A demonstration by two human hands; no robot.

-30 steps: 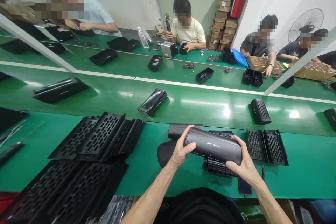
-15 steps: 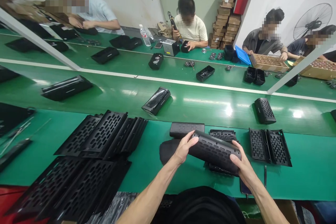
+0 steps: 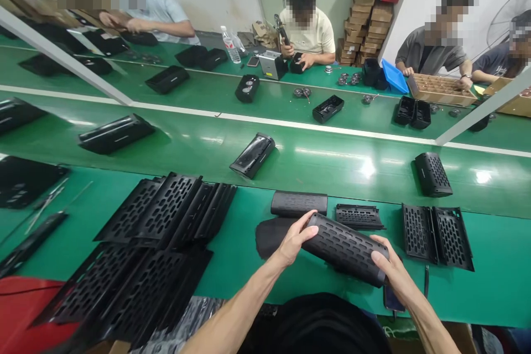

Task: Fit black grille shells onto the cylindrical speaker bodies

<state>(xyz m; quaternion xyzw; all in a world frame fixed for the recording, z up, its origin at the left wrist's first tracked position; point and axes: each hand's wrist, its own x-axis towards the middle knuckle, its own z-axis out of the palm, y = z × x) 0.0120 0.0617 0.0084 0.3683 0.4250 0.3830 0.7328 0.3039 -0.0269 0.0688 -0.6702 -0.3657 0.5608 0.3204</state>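
Between my two hands is a black speaker housing [image 3: 346,246] with rows of slotted holes, tilted down to the right above the green table. My left hand [image 3: 295,239] grips its left end, thumb on the near face. On the right end my right hand [image 3: 390,265] is closed, its thumb also on the slotted face. Behind it lie a closed black housing [image 3: 298,203] and a slotted panel [image 3: 360,216]. A dark cloth-like piece [image 3: 271,237] sits partly behind my left hand. To the right stand two slotted half shells [image 3: 435,237].
Slotted black panels [image 3: 166,210] are stacked at left. A phone [image 3: 393,297] and a thin black tool [image 3: 426,282] lie near my right forearm. Housings such as this one [image 3: 253,155] rest on the green belt [image 3: 323,160]. Several co-workers sit across it.
The housing in my hands has rolled, showing more of its slotted face. The view has shifted slightly, so things across the belt appear displaced.
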